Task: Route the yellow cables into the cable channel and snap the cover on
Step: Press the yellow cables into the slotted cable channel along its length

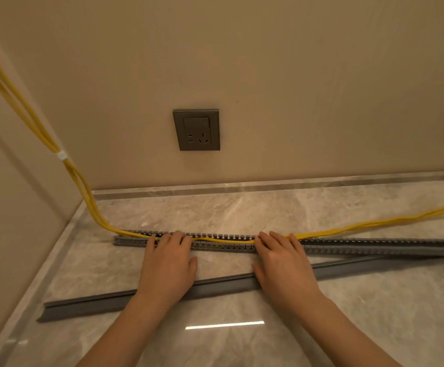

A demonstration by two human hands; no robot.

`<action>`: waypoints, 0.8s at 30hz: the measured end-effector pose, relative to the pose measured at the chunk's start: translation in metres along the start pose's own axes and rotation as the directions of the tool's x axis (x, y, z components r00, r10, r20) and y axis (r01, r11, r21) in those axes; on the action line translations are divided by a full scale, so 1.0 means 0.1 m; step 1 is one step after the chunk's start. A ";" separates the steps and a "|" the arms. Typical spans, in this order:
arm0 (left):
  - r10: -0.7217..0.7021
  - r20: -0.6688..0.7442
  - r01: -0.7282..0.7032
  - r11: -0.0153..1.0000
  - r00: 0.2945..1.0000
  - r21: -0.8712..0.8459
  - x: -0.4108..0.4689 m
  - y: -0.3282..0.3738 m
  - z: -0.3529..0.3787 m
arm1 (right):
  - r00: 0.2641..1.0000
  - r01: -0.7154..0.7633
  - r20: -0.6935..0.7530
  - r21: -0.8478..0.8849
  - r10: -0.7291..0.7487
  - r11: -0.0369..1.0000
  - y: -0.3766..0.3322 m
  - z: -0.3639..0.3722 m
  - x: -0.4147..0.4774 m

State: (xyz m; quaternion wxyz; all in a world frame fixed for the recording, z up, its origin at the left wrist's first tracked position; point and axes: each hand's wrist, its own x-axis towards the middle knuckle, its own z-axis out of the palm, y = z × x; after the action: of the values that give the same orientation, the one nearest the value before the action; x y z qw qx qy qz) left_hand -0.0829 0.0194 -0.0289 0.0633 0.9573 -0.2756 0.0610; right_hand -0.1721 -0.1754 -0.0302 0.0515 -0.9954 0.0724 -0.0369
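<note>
Your yellow cables [223, 240] drop from the upper left, bound by a white tie [61, 155]. They bend hard near the corner and enter the left end of the cable channel [361, 247]. Between your hands they lie low inside its slotted walls. Just right of your right hand they lift out over the far wall and run loose across the counter [242, 213] toward the right.

Your left hand [169, 266] and right hand [285, 268] both lie flat, fingers straight and a little spread. The fingertips press on channel and cables and grip nothing.

That tight bend at the left end probably acts as a spring, so if you ease off there the seated stretch may pop up. Tugging the loose right-hand run sideways could drag out what is already in. A strand riding on top of the slotted teeth would likely block the snap or get pinched. Whether the channel is fixed down cannot be told; on polished stone it might slide under a push.

The cover [96, 304] lies slantwise beneath your wrists, its right end close against the channel, so lifting it carelessly could knock the channel.

The left wall [17, 207] sits near the channel's end, so that side is cramped. Behind the channel there is open counter up to the raised back lip [295, 184]. To the right the counter runs on, and the socket [196, 130] is well above your work
</note>
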 end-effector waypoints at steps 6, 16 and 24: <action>0.271 -0.068 -0.275 0.959 0.960 -0.070 0.06 0.38 0.02 | 0.999 0.030 -0.046 0.041 -0.028 0.999 -0.01 -0.03 0.06; 0.264 -0.016 -0.265 0.963 0.964 -0.052 0.25 0.68 0.08 | 0.991 -0.084 -0.084 0.239 0.107 0.967 -0.06 0.07 0.02; 0.339 -0.043 -0.339 0.941 0.940 0.014 0.28 0.70 0.04 | 0.944 -0.156 -0.174 0.514 0.280 0.844 -0.02 0.03 0.02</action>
State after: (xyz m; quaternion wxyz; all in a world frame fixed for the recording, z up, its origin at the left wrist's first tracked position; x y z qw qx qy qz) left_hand -0.0960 -0.0546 -0.0227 0.0547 0.8942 -0.4344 0.0934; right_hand -0.1701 -0.1733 -0.0324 0.2982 -0.9220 0.1799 -0.1692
